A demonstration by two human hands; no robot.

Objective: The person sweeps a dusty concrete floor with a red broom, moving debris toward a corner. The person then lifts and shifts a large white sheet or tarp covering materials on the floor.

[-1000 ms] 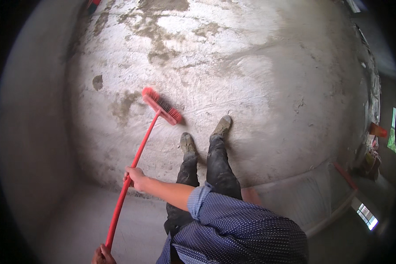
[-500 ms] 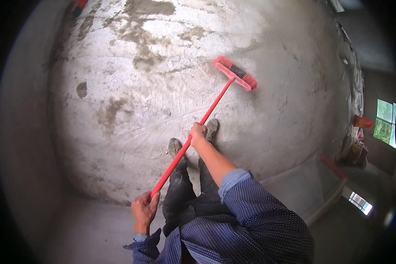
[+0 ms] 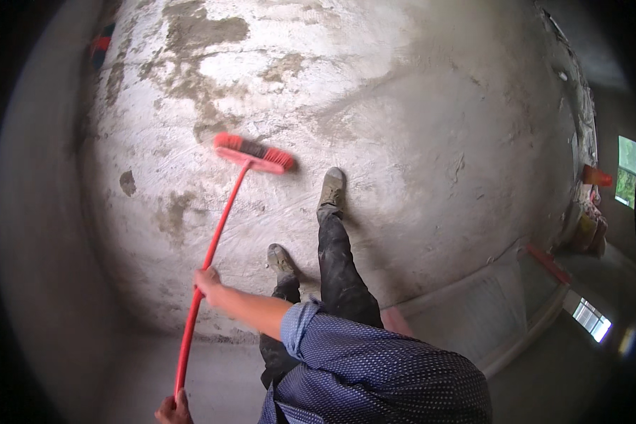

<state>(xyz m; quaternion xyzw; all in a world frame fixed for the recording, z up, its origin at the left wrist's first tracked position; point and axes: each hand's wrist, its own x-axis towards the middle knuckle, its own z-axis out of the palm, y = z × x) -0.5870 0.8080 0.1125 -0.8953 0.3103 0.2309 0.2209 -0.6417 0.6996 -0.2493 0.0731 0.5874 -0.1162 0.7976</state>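
Note:
A red push broom point(image 3: 220, 222) slants from the lower left up to its head. The broom head point(image 3: 253, 152) has red and black bristles and is over the dusty floor, slightly blurred. My right hand point(image 3: 208, 282) is closed round the middle of the handle, the forearm reaching across my body. At the handle's lower end, my left hand point(image 3: 174, 410) grips it near the bottom edge of the view, with its arm out of sight. Whether the bristles touch the floor I cannot tell.
The concrete floor point(image 3: 417, 205) is patched white and grey. A wall point(image 3: 42, 212) runs along the left, with a red and dark object point(image 3: 100, 49) at its foot. On the right are plastic sheeting point(image 3: 466, 311), a red bar point(image 3: 548, 264), an orange-red object point(image 3: 597, 176) and windows.
The broom head has swung left and nearer to me, both hands moving left with the handle. My right foot has stepped forward.

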